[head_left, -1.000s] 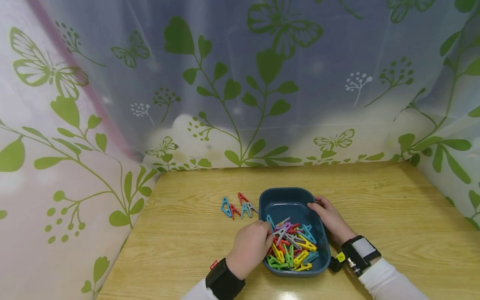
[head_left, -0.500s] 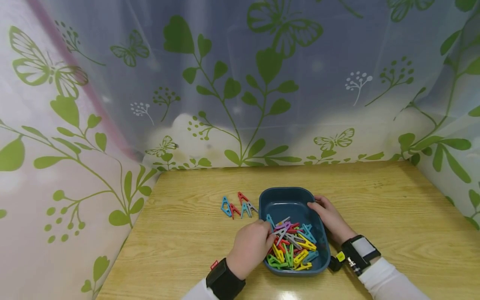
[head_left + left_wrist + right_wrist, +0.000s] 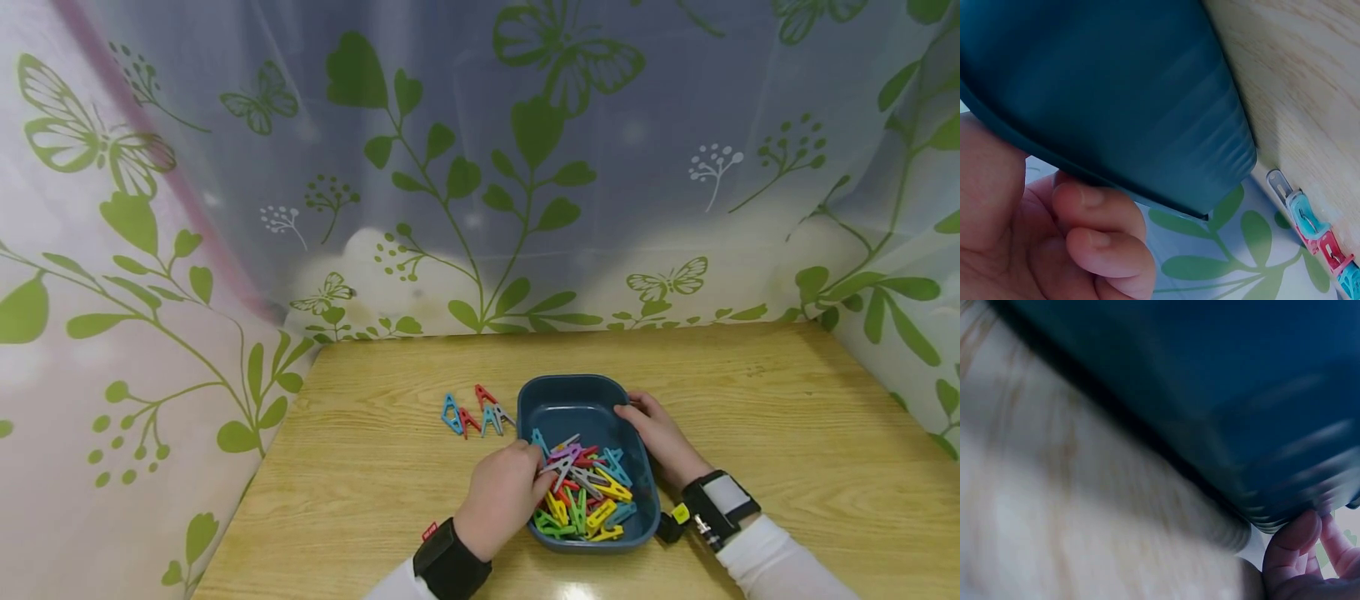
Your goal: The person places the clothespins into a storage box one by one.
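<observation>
A dark blue rectangular plastic basin [image 3: 573, 392] stands on the table, its near part heaped with clothespins [image 3: 592, 500] in several colours. My left hand [image 3: 504, 490] reaches over the basin's left rim, fingers curled. Its thumb and forefinger pinch a grey clothespin [image 3: 561, 469] on top of the heap. In the left wrist view, curled fingers [image 3: 1107, 250] show beneath the rim; the basin wall hides the pinch. At the far right corner my right hand [image 3: 666, 437] grips the rim, thumb on top. The right wrist view shows fingertips [image 3: 1297, 534] against the basin's outer wall.
Several loose clothespins [image 3: 467, 421], blue, red, teal and grey, lie left of the basin on the wooden table [image 3: 360, 475]. A patterned curtain [image 3: 420, 208] hangs behind and at both sides. A small black device with a yellow label [image 3: 678, 515] sits at the right wrist.
My left thumb has shifted slightly right over the heap. The right hand, the basin and the loose clothespins stay where they were.
</observation>
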`<action>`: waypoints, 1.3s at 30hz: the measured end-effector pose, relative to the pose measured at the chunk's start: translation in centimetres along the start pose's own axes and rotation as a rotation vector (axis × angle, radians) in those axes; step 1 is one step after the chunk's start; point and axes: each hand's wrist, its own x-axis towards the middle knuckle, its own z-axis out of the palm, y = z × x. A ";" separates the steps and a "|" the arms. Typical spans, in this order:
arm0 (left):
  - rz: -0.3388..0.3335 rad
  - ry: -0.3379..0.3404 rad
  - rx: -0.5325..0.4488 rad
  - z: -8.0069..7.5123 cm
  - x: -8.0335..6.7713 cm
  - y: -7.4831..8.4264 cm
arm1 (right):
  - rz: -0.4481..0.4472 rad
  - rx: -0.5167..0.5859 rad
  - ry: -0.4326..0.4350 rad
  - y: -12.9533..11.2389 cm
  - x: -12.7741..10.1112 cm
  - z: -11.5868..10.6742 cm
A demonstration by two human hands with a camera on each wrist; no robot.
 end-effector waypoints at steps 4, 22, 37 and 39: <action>0.000 -0.004 -0.004 0.0 0.0 0.0 | 0.001 0.002 -0.005 0.0 -0.1 0.0; -0.010 0.059 -0.012 -1.3 0.6 -1.3 | -0.007 -0.005 -0.008 0.1 0.0 -0.1; -0.122 0.219 -0.004 -2.7 1.5 -5.8 | -0.001 -0.001 -0.006 0.0 -0.1 0.0; -0.150 0.226 -0.019 -2.9 1.6 -6.7 | 0.002 0.001 -0.007 0.0 -0.1 0.0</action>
